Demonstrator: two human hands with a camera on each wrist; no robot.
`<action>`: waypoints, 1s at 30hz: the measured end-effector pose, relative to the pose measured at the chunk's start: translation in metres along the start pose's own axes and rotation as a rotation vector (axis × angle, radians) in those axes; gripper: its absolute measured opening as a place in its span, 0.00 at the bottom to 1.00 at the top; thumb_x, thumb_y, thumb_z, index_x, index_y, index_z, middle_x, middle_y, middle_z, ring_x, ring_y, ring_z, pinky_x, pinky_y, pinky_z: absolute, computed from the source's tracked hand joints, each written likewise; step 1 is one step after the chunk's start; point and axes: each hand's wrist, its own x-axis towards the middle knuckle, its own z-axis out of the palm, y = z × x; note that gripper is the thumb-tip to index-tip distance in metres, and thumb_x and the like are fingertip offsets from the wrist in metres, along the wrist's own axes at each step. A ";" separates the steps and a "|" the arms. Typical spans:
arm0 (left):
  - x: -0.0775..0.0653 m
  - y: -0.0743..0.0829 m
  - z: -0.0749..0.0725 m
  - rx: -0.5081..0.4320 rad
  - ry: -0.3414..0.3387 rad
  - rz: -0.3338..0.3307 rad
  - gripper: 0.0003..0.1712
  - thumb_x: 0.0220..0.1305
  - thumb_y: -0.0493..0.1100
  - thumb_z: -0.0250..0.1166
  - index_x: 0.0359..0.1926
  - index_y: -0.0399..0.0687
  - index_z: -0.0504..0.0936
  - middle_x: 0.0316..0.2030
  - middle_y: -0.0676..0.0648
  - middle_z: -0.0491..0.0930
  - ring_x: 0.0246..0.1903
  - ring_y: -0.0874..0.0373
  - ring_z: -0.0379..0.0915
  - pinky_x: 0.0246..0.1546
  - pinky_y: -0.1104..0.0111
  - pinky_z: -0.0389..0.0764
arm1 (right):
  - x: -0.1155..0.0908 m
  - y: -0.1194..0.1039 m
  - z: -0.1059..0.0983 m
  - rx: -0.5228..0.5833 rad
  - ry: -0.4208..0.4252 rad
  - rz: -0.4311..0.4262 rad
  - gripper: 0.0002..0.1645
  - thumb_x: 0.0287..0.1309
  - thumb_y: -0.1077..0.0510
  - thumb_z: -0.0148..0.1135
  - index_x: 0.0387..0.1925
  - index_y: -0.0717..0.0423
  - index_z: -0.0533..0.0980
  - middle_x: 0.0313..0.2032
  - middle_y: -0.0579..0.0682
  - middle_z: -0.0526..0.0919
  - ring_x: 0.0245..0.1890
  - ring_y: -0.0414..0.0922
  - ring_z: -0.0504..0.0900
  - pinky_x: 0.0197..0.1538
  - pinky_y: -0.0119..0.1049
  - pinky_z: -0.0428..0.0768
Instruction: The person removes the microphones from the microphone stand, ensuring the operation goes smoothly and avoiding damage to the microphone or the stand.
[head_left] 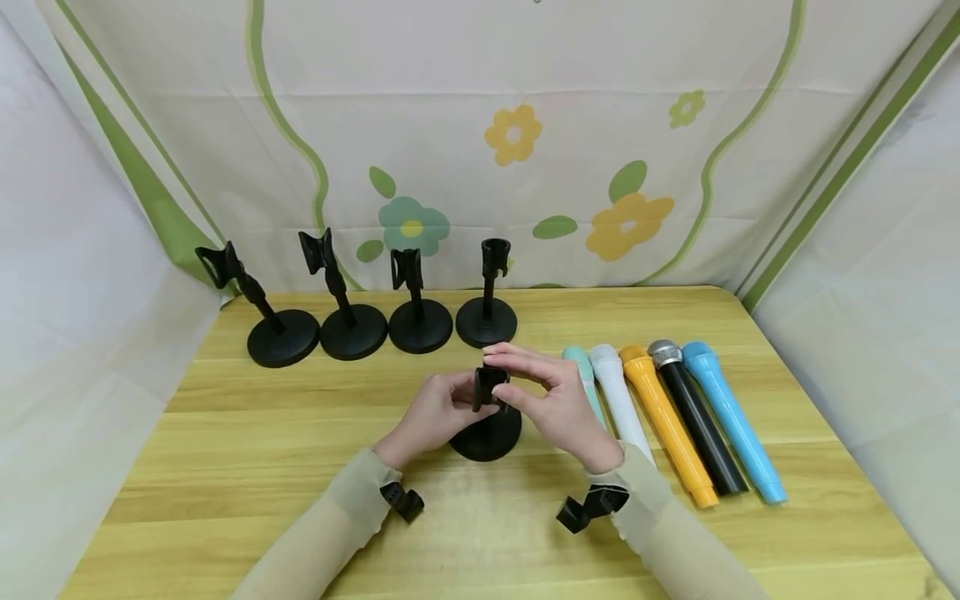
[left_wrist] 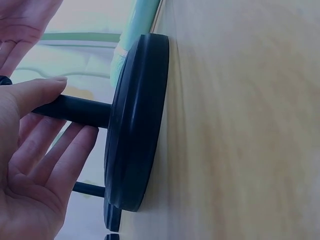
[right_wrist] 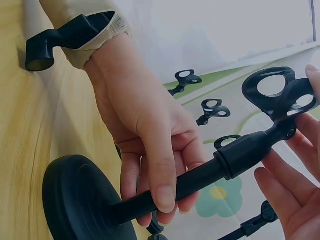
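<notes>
A black desktop microphone stand (head_left: pixel 487 442) stands on the table between the hands, its round base on the wood. My left hand (head_left: pixel 435 417) grips its pole (right_wrist: pixel 197 182), thumb on one side and fingers on the other, as the left wrist view also shows. At the top, the right hand (head_left: pixel 558 404) holds the microphone clip (right_wrist: pixel 270 92) between thumb and fingers. That clip has two curved arms with oval holes and joins the pole at a small hinge. In the right wrist view, only part of the right hand shows at the right edge.
Behind, a row of black stands (head_left: pixel 354 332) lines the table's back edge, their clips at differing angles. To the right lie several microphones side by side: mint (head_left: pixel 585 375), white (head_left: pixel 622 400), orange (head_left: pixel 667 425), black (head_left: pixel 697 417) and blue (head_left: pixel 735 421). A patterned curtain (head_left: pixel 450 67) hangs behind.
</notes>
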 end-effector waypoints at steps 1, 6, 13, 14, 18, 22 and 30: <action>0.000 0.000 0.000 -0.001 0.001 0.000 0.10 0.60 0.28 0.73 0.42 0.40 0.87 0.35 0.48 0.87 0.36 0.55 0.87 0.40 0.67 0.87 | 0.000 -0.001 0.000 -0.001 0.000 0.000 0.26 0.69 0.52 0.66 0.52 0.73 0.81 0.55 0.66 0.82 0.61 0.53 0.79 0.57 0.44 0.81; -0.001 0.002 0.001 0.010 0.008 0.010 0.10 0.59 0.28 0.74 0.42 0.39 0.87 0.34 0.48 0.87 0.35 0.56 0.87 0.38 0.67 0.87 | -0.002 -0.005 0.002 -0.023 0.012 0.005 0.19 0.68 0.59 0.67 0.52 0.73 0.81 0.55 0.66 0.82 0.61 0.54 0.78 0.57 0.43 0.82; -0.003 0.003 0.001 0.022 0.012 0.016 0.11 0.59 0.29 0.74 0.43 0.40 0.87 0.34 0.50 0.87 0.35 0.61 0.86 0.38 0.67 0.87 | -0.003 -0.009 0.004 -0.038 0.026 0.029 0.16 0.64 0.70 0.67 0.53 0.72 0.81 0.57 0.64 0.81 0.62 0.54 0.78 0.57 0.43 0.81; -0.003 0.003 0.001 0.024 0.011 0.015 0.11 0.59 0.29 0.74 0.43 0.40 0.87 0.34 0.50 0.87 0.35 0.62 0.86 0.38 0.67 0.87 | -0.003 -0.009 0.004 -0.032 0.023 0.038 0.16 0.65 0.69 0.67 0.53 0.72 0.81 0.57 0.64 0.81 0.62 0.53 0.77 0.57 0.42 0.81; -0.003 0.003 0.001 0.031 0.005 0.005 0.11 0.60 0.30 0.74 0.44 0.40 0.87 0.35 0.50 0.87 0.34 0.62 0.85 0.39 0.67 0.87 | -0.005 -0.004 0.001 -0.019 0.005 0.067 0.18 0.65 0.69 0.66 0.55 0.72 0.80 0.58 0.63 0.81 0.62 0.52 0.78 0.58 0.45 0.81; -0.003 0.004 0.000 0.025 0.009 -0.010 0.11 0.60 0.29 0.74 0.44 0.39 0.87 0.35 0.50 0.87 0.34 0.61 0.86 0.38 0.67 0.87 | -0.008 0.009 -0.006 -0.026 -0.010 0.110 0.21 0.65 0.71 0.65 0.59 0.67 0.79 0.59 0.58 0.81 0.59 0.51 0.80 0.58 0.53 0.80; -0.001 0.003 0.002 0.037 0.030 -0.039 0.13 0.59 0.30 0.75 0.44 0.42 0.88 0.35 0.51 0.87 0.33 0.64 0.85 0.38 0.67 0.86 | -0.015 0.017 -0.019 -0.055 -0.035 0.210 0.19 0.70 0.65 0.63 0.60 0.54 0.81 0.55 0.47 0.84 0.56 0.48 0.82 0.60 0.44 0.79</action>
